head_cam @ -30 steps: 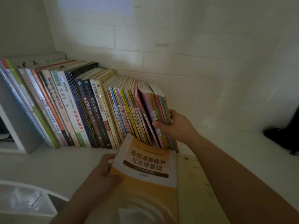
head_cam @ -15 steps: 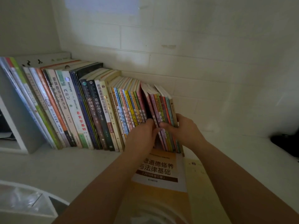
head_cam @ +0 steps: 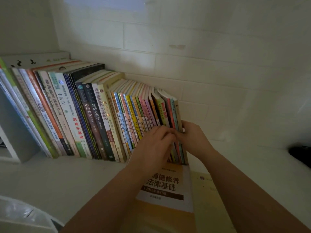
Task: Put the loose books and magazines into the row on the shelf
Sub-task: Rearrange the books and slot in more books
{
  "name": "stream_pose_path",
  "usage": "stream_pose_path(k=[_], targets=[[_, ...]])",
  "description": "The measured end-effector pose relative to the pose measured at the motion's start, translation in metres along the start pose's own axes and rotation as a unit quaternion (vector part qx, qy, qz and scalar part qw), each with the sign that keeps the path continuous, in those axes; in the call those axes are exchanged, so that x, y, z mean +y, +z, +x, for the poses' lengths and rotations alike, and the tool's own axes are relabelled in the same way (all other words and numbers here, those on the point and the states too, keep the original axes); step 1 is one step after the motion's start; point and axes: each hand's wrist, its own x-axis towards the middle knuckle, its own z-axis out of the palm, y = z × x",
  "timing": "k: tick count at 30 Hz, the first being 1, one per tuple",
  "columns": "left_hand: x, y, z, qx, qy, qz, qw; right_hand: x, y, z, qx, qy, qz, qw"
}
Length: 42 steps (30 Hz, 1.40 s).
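A row of books [head_cam: 94, 115] is seen standing on a white shelf [head_cam: 58, 179], leaning to the left against a white brick wall [head_cam: 185, 56], with taller volumes at the left and a run of thin, brightly coloured paperbacks [head_cam: 138, 115] at the right end. Both hands are placed at that right end. The left hand [head_cam: 154, 145] is laid against the spines of the thin paperbacks, its fingers curled into them as if parting them, though it cannot be told whether any single book is pinched. The right hand [head_cam: 193, 140] is wrapped round the outermost books of the row, thumb on the spines and fingers behind the last cover.

In front of the row, flat on the shelf, an orange-and-white textbook [head_cam: 168, 190] is lying face up (its title is printed in Chinese characters, partly hidden by the left forearm), with its top edge just touching the foot of the row. Beneath it and to its right a pale yellow book [head_cam: 207, 199] is lying flat as well. A dark object [head_cam: 301, 155] is visible at the far right edge, too dim to be identified. A translucent plastic item [head_cam: 20, 216] is seen at the lower left corner.
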Motion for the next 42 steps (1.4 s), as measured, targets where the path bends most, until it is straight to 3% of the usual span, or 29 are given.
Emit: stream_pose_path(k=[4,15,18,20,24,27,33,37,40,42], targets=[[-0.012,0.007,-0.006,-0.034,0.010,0.105,0.994,0.010,-0.007,0.002,-0.001,0.018,0.038,0.999],[0.003,0.003,-0.010,-0.006,-0.019,0.195,0.981,0.023,-0.014,-0.002,0.022,0.030,0.064,0.997],[0.004,0.001,-0.004,-0.017,-0.075,0.208,0.975,0.023,-0.013,-0.001,0.016,0.035,0.076,0.996],[0.014,-0.004,0.010,-0.057,-0.143,0.192,0.969,0.023,-0.011,0.000,0.015,0.033,0.075,0.997],[0.035,0.000,0.041,-0.135,-0.278,0.056,0.949,0.022,-0.012,0.001,0.012,0.025,0.068,0.997],[0.033,0.011,0.040,-0.153,-0.320,-0.064,0.933,0.024,-0.016,-0.001,-0.001,0.041,0.102,0.994],[0.026,0.020,0.032,-0.158,-0.288,-0.028,0.944,0.015,-0.012,-0.006,0.014,0.035,0.103,0.994],[0.007,0.001,0.019,-0.087,-0.177,-0.022,0.980,0.011,-0.003,-0.007,0.050,0.035,0.112,0.992],[-0.005,-0.006,0.007,-0.126,-0.061,0.016,0.990,0.008,0.004,-0.004,0.060,0.023,0.089,0.994],[-0.013,-0.003,0.004,-0.136,-0.041,0.029,0.989,0.006,0.007,-0.003,0.062,0.015,0.069,0.996]])
